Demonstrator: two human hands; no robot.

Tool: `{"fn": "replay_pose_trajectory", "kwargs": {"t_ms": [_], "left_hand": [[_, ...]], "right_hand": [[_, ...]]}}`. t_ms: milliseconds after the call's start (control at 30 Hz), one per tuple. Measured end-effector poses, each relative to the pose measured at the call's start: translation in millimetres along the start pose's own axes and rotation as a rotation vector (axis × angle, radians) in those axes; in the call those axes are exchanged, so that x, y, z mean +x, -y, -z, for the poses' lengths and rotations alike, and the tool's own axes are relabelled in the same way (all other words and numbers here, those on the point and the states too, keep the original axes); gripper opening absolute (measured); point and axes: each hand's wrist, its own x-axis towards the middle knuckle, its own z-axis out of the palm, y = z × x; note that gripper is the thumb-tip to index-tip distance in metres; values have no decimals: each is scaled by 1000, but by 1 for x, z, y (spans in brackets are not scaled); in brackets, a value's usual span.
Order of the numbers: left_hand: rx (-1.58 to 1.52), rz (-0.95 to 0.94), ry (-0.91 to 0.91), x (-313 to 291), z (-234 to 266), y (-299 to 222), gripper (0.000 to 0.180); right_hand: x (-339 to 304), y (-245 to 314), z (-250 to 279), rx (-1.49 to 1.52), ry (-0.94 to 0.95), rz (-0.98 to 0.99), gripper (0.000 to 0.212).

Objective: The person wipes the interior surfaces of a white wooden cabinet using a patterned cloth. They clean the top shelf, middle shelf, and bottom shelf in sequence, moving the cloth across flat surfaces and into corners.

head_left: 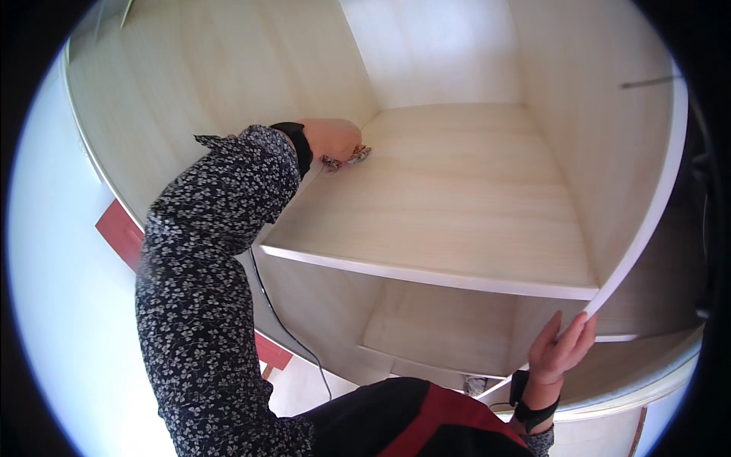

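My left hand (333,139) is inside a pale wood cabinet, at the left rear of its middle shelf (449,206). A crumpled patterned cloth (346,158) is under it, pressed against the shelf by the left wall; the fingers are mostly hidden, curled around the cloth. Lower right, my right hand (562,349) grips the front edge of the upright panel (636,228), just below the shelf's front corner. Its thumb and fingers lie on either side of that edge. Both wrists wear black bands, and a dark floral sleeve covers my left arm.
Below is a lower shelf (442,327), with a small grey object (475,384) near its bottom edge. A dark cable (282,320) hangs at the left of the lower compartment. Red panels (122,232) show beyond the cabinet's left side. Another compartment (662,266) opens to the right.
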Motion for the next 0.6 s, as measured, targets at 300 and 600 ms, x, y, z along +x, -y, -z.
{"fn": "replay_pose_trajectory", "kwargs": {"t_ms": [300,600], "left_hand": [[-175,151,608,-106,29,-56,17],[-211,10,419,-125,70,-131,10]], "right_hand": [[-23,-10,-8,42,-4,-28,64],[-15,-6,-8,50,-40,-5,61]]}}
